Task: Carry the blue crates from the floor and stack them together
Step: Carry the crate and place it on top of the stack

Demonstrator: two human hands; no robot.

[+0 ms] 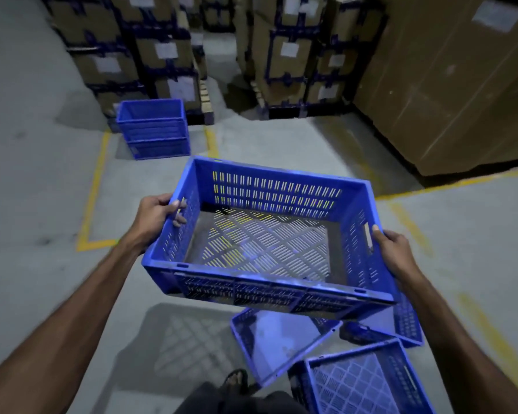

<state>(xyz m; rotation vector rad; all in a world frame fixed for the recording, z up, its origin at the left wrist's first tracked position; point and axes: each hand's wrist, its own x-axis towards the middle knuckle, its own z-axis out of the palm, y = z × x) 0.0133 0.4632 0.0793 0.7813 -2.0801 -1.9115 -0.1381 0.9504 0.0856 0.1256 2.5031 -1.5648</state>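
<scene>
Stretching across the back of a dim warehouse, cardboard cartons (pixel 168 52) stand stacked on pallets beside a tall brown carton wall (pixel 449 85), above a grey concrete floor (pixel 36 180) marked with yellow lines (pixel 95 189). Against the cartons on the left, a stack of blue crates (pixel 154 128) already stands, suggesting the job is partly done. At least two loose crates (pixel 281 342) remain on the floor near the person's feet, one (pixel 368 380) close to the bottom edge, so more trips look likely. Held above them, open side up and roughly level, is the carried crate (pixel 266 234); its long axis runs left to right across the view, tilted slightly clockwise. The left hand (pixel 159 213) curls its fingers through the left end's handle slot, while the right hand (pixel 393 249) grips the right end wall.
</scene>
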